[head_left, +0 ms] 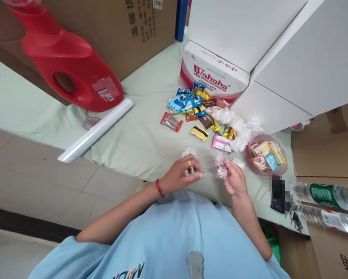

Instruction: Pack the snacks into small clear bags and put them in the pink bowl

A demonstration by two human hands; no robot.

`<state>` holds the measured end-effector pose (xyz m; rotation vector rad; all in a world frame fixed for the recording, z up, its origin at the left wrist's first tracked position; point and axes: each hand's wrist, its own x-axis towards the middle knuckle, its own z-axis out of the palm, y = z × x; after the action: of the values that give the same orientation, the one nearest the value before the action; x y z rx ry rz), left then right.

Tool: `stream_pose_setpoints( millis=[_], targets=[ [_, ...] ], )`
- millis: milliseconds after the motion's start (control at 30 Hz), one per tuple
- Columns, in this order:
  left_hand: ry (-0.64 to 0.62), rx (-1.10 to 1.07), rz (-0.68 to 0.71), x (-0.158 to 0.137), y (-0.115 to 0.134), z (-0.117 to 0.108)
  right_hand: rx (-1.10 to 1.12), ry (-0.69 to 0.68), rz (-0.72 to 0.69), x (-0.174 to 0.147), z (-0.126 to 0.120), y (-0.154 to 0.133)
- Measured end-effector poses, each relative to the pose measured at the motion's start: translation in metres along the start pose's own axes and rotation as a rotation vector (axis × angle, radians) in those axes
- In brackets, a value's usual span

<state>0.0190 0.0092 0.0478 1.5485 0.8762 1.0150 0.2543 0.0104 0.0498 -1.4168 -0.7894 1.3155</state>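
Blue shirt occupies the nearest position. Directly beyond it, clear plastic wrap extends between both hands, over the green cloth. Right hand: thumb and fingers clamped on the wrap's right end. Left hand: fingers curled at the left end; grip cannot be confirmed. Packaged snacks lie farther back; a pink bowl containing more packets stands to the right.

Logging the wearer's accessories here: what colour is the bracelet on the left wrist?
The bracelet is red, seen in the head view.
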Motion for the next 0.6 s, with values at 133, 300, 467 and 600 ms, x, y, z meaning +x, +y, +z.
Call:
stream_pose_setpoints(
  millis=[133,300,467,600],
  targets=[
    [-0.005,0.135,0.082,0.015,0.000,0.036,0.138,-0.049,0.044,-0.010,0.009,-0.009],
    [0.101,-0.005,0.032,0.019,-0.005,0.047,0.112,-0.104,0.022,-0.016,0.008,-0.013],
    [0.089,-0.326,-0.225,0.016,-0.008,0.036,0.064,-0.086,0.036,-0.012,0.001,-0.011],
    [0.111,-0.646,-0.383,0.016,-0.008,0.036,-0.037,-0.118,-0.095,-0.014,0.004,-0.006]
  ],
)
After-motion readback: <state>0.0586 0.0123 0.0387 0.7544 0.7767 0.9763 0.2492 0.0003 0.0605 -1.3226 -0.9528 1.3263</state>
